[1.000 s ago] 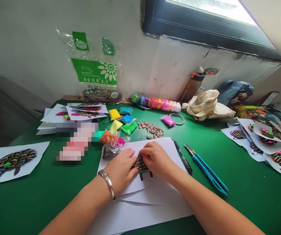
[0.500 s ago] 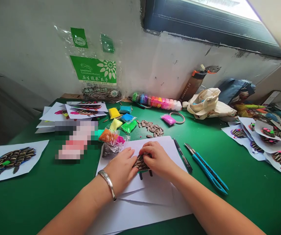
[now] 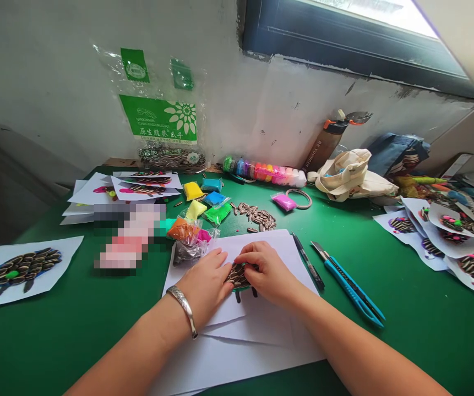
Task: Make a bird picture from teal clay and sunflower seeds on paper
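Observation:
A small figure covered in striped sunflower seeds (image 3: 239, 278), with a green lower edge and two dark legs, is on white paper (image 3: 261, 352). My left hand (image 3: 204, 279), a silver bangle on its wrist, lies flat with its fingers stretched along the figure's left side. Over the figure's top and right side, my right hand (image 3: 270, 273) has its fingers curled and the fingertips brought together at the seeds. Whatever it pinches, if anything, is hidden. Beyond the paper is a loose pile of sunflower seeds (image 3: 260, 218).
Packets of coloured clay (image 3: 193, 191) lie left of the seed pile. A black pen (image 3: 309, 261) and a blue utility knife (image 3: 352, 283) are right of the paper. Seed pictures (image 3: 26, 269) lie at both sides. A seed bag (image 3: 162, 118) leans against the wall.
My right hand's fingers have shifted slightly over the seed-covered figure. My left hand stays in place.

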Action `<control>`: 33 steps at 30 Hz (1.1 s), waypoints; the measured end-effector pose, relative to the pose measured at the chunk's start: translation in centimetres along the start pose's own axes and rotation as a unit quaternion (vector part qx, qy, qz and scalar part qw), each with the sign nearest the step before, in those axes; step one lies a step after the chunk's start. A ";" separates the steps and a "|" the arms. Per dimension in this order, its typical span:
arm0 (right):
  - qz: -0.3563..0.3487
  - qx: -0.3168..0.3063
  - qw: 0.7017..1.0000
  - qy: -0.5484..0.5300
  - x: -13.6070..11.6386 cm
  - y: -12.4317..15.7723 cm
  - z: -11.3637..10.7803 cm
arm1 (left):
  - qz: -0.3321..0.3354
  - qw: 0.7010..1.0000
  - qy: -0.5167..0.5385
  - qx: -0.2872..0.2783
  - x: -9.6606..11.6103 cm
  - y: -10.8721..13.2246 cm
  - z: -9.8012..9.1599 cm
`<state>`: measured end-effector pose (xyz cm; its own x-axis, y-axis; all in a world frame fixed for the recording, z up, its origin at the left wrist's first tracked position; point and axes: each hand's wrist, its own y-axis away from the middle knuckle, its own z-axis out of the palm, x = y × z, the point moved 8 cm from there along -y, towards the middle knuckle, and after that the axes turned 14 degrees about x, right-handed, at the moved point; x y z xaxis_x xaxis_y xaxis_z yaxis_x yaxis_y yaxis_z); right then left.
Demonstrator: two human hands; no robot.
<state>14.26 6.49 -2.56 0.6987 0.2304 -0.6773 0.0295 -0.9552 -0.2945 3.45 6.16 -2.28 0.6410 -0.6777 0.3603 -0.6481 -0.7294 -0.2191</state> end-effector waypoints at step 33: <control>-0.093 0.062 0.991 0.078 -0.2 4.7 -4.5 | 0.012 0.995 -0.068 0.074 2.4 4.6 -0.4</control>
<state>17.51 1.17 -0.77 0.7921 0.3589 -0.4938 0.0870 -0.8671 -0.4905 1.83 1.24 -2.06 0.6822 -0.6944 0.2291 -0.6028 -0.7114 -0.3613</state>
